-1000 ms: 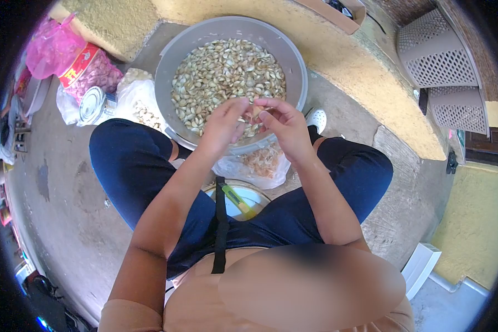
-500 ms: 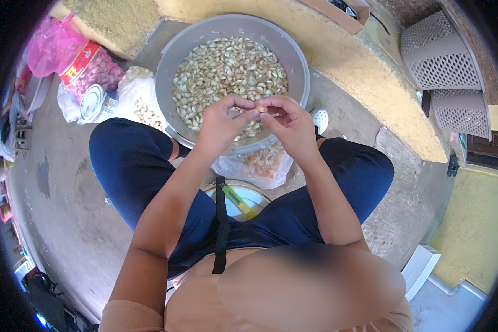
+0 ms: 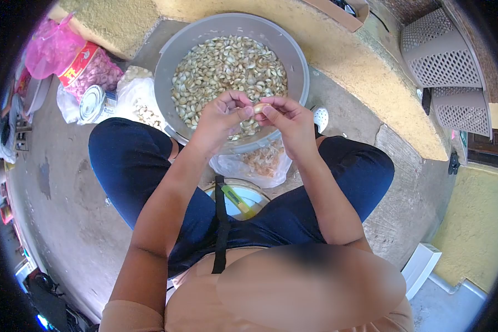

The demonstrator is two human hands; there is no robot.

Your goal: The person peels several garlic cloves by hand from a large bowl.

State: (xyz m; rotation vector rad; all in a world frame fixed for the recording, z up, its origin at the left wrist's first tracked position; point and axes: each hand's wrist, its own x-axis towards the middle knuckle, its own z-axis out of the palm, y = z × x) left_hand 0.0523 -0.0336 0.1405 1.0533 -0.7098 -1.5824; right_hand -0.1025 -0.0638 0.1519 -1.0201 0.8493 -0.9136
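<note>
A pale garlic clove (image 3: 259, 108) is pinched between the fingertips of both hands, above the near side of a grey basin (image 3: 165, 66). My left hand (image 3: 222, 119) is closed on the clove's left end, thumb against forefinger. From the other side my right hand (image 3: 289, 120) grips it, also with thumb and forefinger. Many unpeeled garlic cloves (image 3: 227, 72) fill the basin, seemingly in water. Below the hands, between my legs, a clear plastic bag (image 3: 282, 172) holds papery garlic skins (image 3: 263, 161).
A green cutter knife (image 3: 237, 199) lies on a round white lid (image 3: 249, 191) near my lap. At left stand a pink mesh sack (image 3: 97, 69), a tin can (image 3: 92, 104) and a bag of peeled cloves (image 3: 145, 110). A low yellow wall (image 3: 365, 77) curves behind the basin; perforated grey baskets (image 3: 440, 50) are at right.
Both hands have shifted slightly, and more of the pale clove now shows between the fingertips. The basin appears a little farther left and up in view.
</note>
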